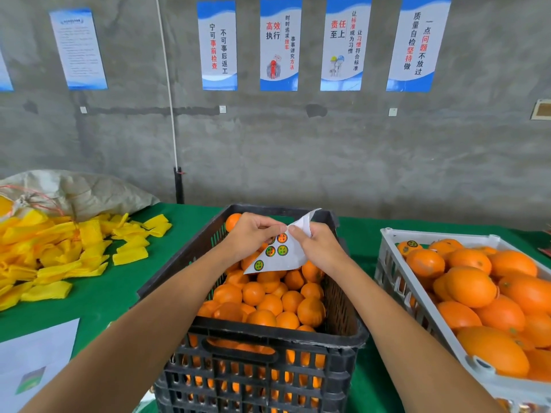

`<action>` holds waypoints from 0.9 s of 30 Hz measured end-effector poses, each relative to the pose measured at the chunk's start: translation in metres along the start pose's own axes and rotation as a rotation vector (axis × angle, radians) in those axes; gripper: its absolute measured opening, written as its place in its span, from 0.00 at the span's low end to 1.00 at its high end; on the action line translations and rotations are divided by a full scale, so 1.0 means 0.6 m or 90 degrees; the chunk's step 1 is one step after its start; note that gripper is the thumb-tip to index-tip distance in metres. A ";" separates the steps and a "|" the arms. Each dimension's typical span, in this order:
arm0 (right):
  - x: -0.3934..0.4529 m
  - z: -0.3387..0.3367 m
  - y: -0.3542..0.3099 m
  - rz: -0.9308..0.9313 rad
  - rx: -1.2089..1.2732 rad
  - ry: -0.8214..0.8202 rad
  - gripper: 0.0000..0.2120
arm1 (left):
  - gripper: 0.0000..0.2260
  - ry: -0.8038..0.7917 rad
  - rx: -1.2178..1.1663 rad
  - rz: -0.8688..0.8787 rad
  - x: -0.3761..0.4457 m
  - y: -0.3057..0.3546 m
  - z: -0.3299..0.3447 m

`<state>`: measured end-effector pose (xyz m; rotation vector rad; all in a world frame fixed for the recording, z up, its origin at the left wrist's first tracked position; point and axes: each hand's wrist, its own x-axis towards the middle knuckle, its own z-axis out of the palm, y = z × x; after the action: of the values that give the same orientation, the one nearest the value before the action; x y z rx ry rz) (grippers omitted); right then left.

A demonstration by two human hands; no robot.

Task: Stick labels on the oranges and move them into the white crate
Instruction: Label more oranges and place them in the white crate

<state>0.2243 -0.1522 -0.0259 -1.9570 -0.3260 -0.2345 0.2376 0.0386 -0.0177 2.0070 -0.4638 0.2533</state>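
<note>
A white label sheet [286, 255] with several round green and orange stickers hangs over the black crate [337, 341], which is full of plain oranges [269, 302]. My left hand [252, 234] pinches the sheet's upper edge. My right hand [320, 244] grips the sheet from the right, thumb tip near the top stickers. At the right stands the white crate [417, 311], holding larger oranges [471, 286]; two at its far end carry round labels.
A heap of yellow foam sleeves [59, 254] and a grey sack [80, 190] lie on the green table [113, 293] at the left. A printed paper [35, 359] lies at the near left. A concrete wall with posters stands behind.
</note>
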 end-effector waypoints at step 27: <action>-0.001 0.001 0.012 0.074 -0.195 -0.050 0.09 | 0.21 -0.447 0.530 -0.499 -0.044 0.018 -0.033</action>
<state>0.2262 -0.1544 -0.0322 -2.2844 -0.2370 -0.1383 0.2094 0.0574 -0.0099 2.8964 0.0815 -0.9086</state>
